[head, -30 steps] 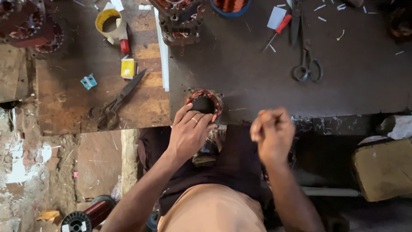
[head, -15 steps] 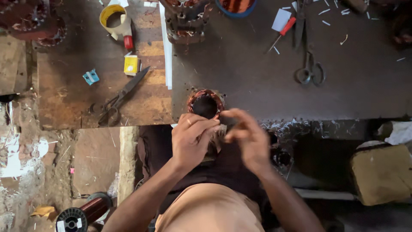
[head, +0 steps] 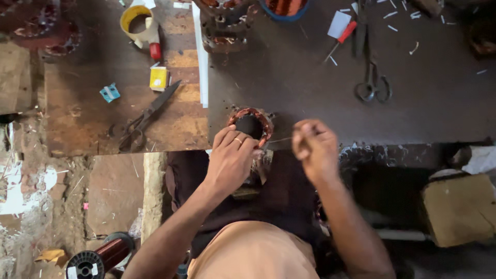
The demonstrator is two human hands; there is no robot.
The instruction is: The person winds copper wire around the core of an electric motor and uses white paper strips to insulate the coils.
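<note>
A view from above onto a dark, scuffed bench (head: 423,113) and a person's two bare forearms. At the near edge of the bench sits a motor stator (head: 250,125), a round metal ring with reddish copper coils packed around a dark hollow centre. The left hand (head: 231,160) rests on its near side, its fingers curled in a closed grip over the rim; one finger wears a thin ring. The right hand (head: 314,149) is just beside the stator to the right, closed into a loose fist, pinching the end of a thin wire (head: 281,139) that runs taut back to the coils.

To the left lies a worn wooden board (head: 77,119) with pale grain. On it are large metal scissors (head: 147,114) lying open, a small yellow box (head: 158,78), a small blue piece (head: 110,93) and a yellow roll of tape (head: 137,20). A second pair of scissors (head: 372,85) lies on the dark surface, near a red-handled screwdriver (head: 342,37) and scattered white paper slips. Another copper-wound motor part (head: 225,23) stands at the far edge. Down on the rough floor is a spool of copper wire (head: 98,258) with glossy reddish turns.
</note>
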